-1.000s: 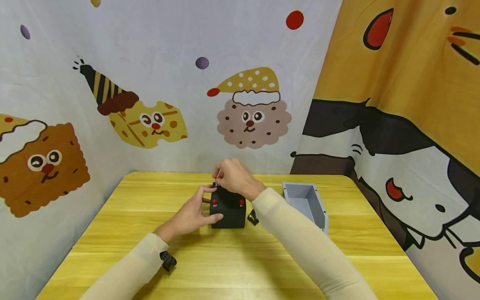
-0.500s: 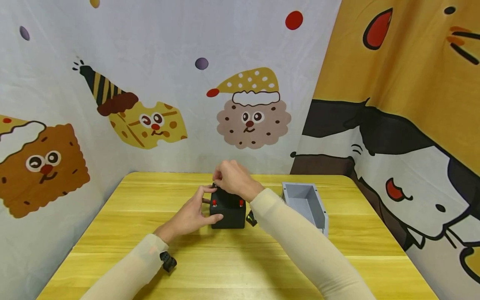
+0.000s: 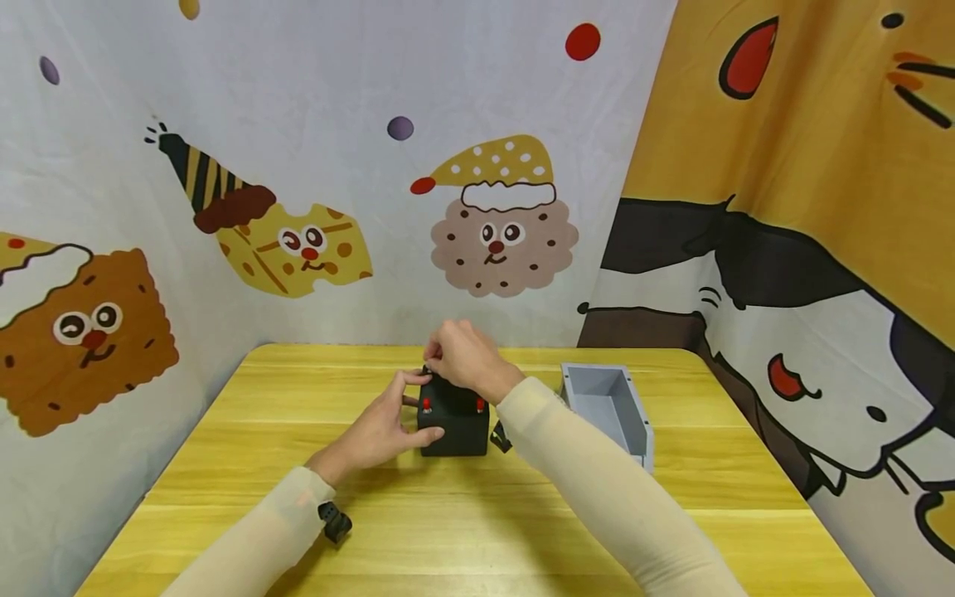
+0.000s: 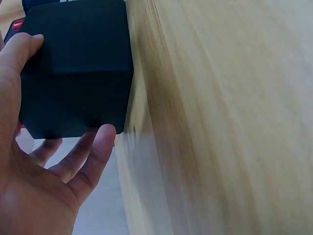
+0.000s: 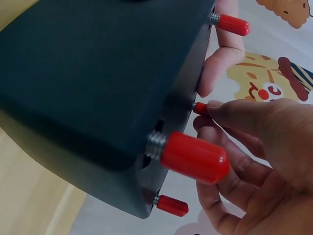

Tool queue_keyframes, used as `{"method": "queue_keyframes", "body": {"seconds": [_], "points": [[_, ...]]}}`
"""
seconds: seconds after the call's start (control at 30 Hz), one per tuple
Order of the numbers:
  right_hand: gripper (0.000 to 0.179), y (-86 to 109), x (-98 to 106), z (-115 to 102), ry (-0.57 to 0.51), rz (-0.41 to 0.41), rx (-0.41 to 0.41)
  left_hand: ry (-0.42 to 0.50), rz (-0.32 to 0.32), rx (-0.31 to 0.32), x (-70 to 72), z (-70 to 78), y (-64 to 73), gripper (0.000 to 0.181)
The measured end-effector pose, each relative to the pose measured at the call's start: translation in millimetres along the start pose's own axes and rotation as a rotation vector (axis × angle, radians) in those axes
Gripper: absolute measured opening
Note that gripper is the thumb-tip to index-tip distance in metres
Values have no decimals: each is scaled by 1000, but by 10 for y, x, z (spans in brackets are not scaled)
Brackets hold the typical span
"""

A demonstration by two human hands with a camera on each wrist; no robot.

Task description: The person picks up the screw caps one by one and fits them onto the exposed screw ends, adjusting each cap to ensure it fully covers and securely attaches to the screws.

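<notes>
A black box [image 3: 455, 438] stands on the table, with several red-capped threaded screws sticking out of its upper face. My left hand [image 3: 376, 429] holds the box from the left, thumb on the near side and fingers along its side; the left wrist view shows the thumb resting on the black surface [image 4: 78, 41]. Over the box's far edge, my right hand [image 3: 472, 358] pinches one screw's red cap [image 5: 200, 108] between thumb and index finger. Nearer that camera, another red cap [image 5: 194, 157] sits on its bare thread. The right hand hides part of the box top in the head view.
A grey open-topped bin [image 3: 594, 368] stands right of the box, partly behind the right sleeve [image 3: 597, 464]. The yellow wooden table [image 3: 440, 531] ends at a printed curtain [image 3: 336, 166] at the back. A small black device [image 3: 336, 522] is strapped on the left wrist.
My right hand has shifted very slightly, its fingers staying at the same screw. The left hand and the box look still.
</notes>
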State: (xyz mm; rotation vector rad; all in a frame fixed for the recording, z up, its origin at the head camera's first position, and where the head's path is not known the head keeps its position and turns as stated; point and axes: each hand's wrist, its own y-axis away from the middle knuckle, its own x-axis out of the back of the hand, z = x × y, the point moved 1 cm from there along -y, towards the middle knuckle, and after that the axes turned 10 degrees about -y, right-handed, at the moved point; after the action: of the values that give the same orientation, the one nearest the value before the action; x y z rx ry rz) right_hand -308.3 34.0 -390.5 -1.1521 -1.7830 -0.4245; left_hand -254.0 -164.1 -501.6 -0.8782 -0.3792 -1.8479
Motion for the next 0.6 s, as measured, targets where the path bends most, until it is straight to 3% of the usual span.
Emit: {"method": "queue_keyframes", "body": {"seconds": [0.6], "points": [[17, 47, 27, -15, 6, -23, 46, -10, -2, 6, 2, -5, -10, 87]]}}
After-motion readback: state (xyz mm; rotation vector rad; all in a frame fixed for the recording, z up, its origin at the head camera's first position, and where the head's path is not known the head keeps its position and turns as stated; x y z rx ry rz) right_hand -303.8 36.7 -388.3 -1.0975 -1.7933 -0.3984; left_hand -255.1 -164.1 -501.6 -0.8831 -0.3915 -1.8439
